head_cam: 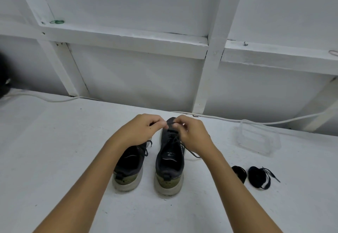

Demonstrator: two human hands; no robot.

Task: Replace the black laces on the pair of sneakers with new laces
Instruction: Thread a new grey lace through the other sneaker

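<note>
The right sneaker stood on the white counter beside the left sneaker. Left hand & right hand each pinched, apparently, its black lace over the toe. Two coiled laces lay to the right, near a clear container.

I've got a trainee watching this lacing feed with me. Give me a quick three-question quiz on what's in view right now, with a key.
1. True or false: both hands are working at the toe end of the right sneaker.
2. Multiple choice: the two coiled new laces lie (A) inside the clear plastic container, (B) on the white surface right of the sneakers, (C) on the left sneaker.
3. Fill in: the left hand and right hand pinch a black ____ between their fingertips.

Key: 1 true; 2 B; 3 lace.
</note>
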